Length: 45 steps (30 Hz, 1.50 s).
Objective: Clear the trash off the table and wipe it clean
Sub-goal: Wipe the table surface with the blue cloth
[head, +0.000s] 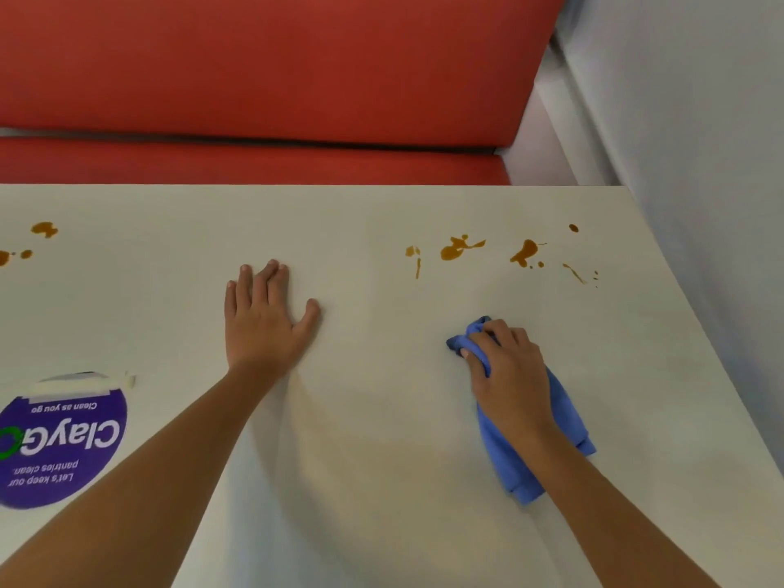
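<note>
The left grip [265, 320] lies flat on the desk [382, 439], fingers straight and holding nothing; this posture probably braces the body while the other arm works. The right grip [513, 371] is curled round the bunched front end of a blue cloth [568, 422], the rest of which trails back under the wrist along the desk. Bunching the cloth gives a firm pad to press down on. The cloth sits on the near right part of the desk, short of a row of brown stains [456, 248] toward the far edge. A second group of stains [42, 230] lies at the far left, beyond a round purple sticker [63, 447]. No loose trash shows, so the wiping stage appears to be in hand, with both stain groups not yet removed. A red bench [254, 78] stands behind the desk.
</note>
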{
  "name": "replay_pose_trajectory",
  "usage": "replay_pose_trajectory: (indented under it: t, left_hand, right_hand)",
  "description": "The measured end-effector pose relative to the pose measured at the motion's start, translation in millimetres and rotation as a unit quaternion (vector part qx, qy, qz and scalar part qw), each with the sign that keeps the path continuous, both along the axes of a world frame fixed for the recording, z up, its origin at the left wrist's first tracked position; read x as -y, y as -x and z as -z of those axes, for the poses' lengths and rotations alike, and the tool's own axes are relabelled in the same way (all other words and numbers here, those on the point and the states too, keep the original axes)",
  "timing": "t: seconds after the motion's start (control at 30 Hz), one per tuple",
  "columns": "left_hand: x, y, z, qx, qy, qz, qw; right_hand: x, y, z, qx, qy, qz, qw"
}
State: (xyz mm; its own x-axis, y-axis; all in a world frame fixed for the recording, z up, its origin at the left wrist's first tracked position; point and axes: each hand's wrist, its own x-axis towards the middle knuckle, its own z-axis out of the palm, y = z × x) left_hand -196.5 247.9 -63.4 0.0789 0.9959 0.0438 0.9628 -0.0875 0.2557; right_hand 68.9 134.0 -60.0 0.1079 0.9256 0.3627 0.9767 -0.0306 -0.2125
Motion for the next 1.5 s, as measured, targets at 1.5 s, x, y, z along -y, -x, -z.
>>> replay_pose_trajectory:
  t: [1.5]
  left_hand:
    - [-0.3,-1.7,-0.7,0.015,-0.016,-0.02,1.0]
  right_hand:
    - [-96.9,27.1,-10.5,-0.124,0.148,-0.084,0.978]
